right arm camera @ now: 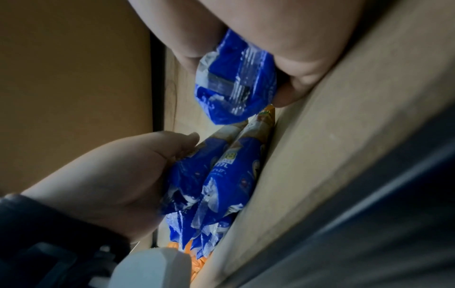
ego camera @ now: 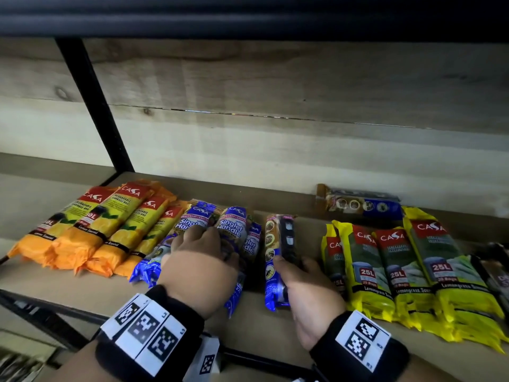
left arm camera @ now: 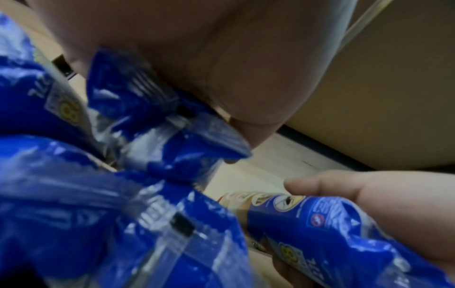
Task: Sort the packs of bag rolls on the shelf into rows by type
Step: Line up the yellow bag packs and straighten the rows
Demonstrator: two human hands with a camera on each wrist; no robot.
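While the wooden shelf [ego camera: 275, 323] carries every pack, the sorting looks well along: a row of orange lemon-print plastic packs [ego camera: 91, 232] lies toward its left end, a row of yellow plastic packs marked 25L [ego camera: 407, 268] toward its right end, and a group of blue glossy film packs of singlet-handle bags [ego camera: 234, 230] between them, just beside the orange row. One more blue-and-tan pack [ego camera: 363, 204] lies crosswise near the back edge, apart from the rows. The left hand [ego camera: 201, 260] rests on the blue group, fingers curled over the packs and gripping them together. The right hand [ego camera: 305, 290] holds a single blue film pack with round pictures down its side [ego camera: 275, 260], thumb and fingers wrapped round its lower half, near the front edge and just beside the blue group. Such a pack is probably light and soft, a roll inside loose, slippery film whose crimped ends crumple; taking it round the firm middle, not the floppy end, should keep it from sliding out.
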